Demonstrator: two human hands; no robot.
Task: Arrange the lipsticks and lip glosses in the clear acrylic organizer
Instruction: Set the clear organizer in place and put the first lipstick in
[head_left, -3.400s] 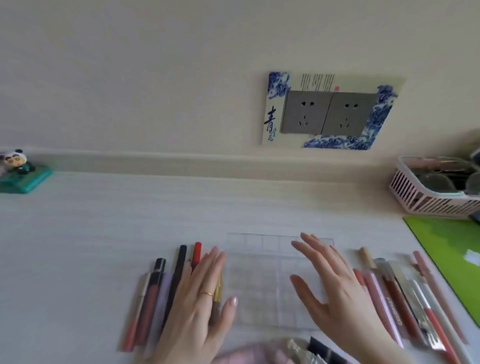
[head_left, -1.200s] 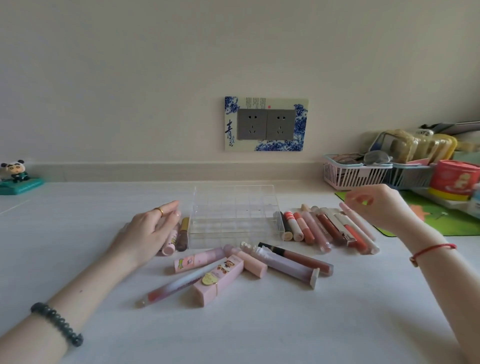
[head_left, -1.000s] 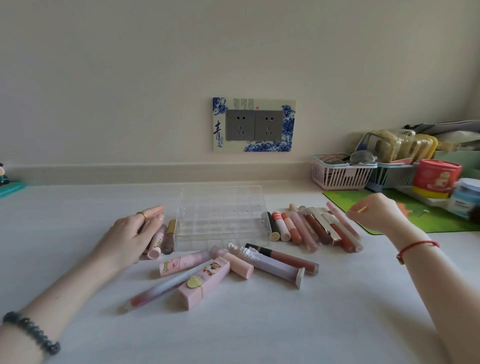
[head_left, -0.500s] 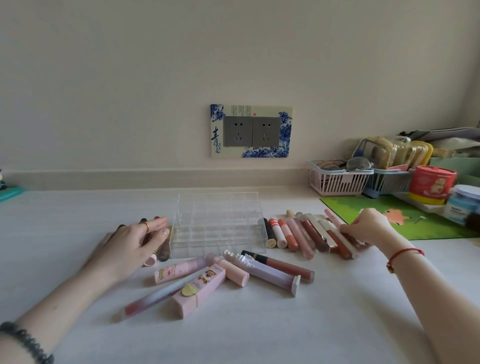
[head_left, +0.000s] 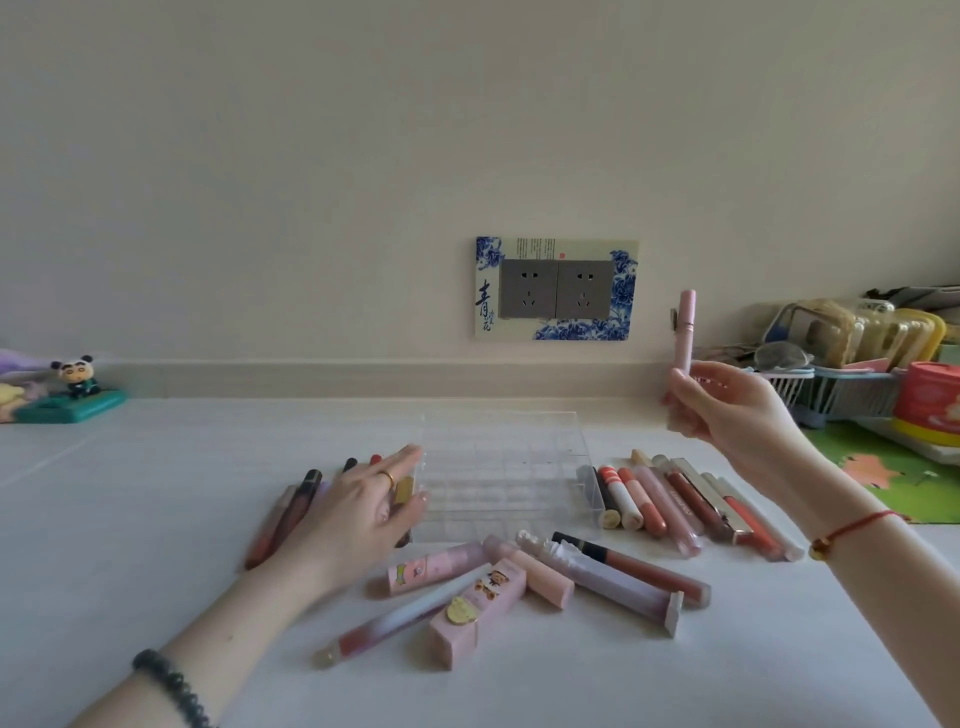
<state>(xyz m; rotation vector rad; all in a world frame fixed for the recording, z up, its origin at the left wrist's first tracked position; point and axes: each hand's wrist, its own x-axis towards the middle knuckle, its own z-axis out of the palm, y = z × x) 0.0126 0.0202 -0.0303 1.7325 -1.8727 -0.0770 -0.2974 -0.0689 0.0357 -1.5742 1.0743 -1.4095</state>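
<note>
A clear acrylic organizer (head_left: 506, 467) with a grid of empty cells stands mid-table. My right hand (head_left: 727, 410) is raised to its right and grips a slim pink lip gloss (head_left: 684, 330) upright. My left hand (head_left: 358, 512) rests flat with straight fingers on a row of dark and red lip pencils (head_left: 296, 506) against the organizer's left side. Another row of lipsticks (head_left: 680, 506) lies right of the organizer. Pink boxed lipsticks and long gloss tubes (head_left: 519, 582) lie scattered in front.
A green mat (head_left: 883, 473) lies at the right, with baskets (head_left: 831, 389) of clutter and a red tin (head_left: 930, 400) behind it. A panda figure (head_left: 78, 374) sits at the far left by the wall. A double wall socket (head_left: 556, 288) is behind the organizer.
My right hand went down to the right-hand row, took hold of a pink lip gloss and lifted it upright. My left hand stayed on the left row.
</note>
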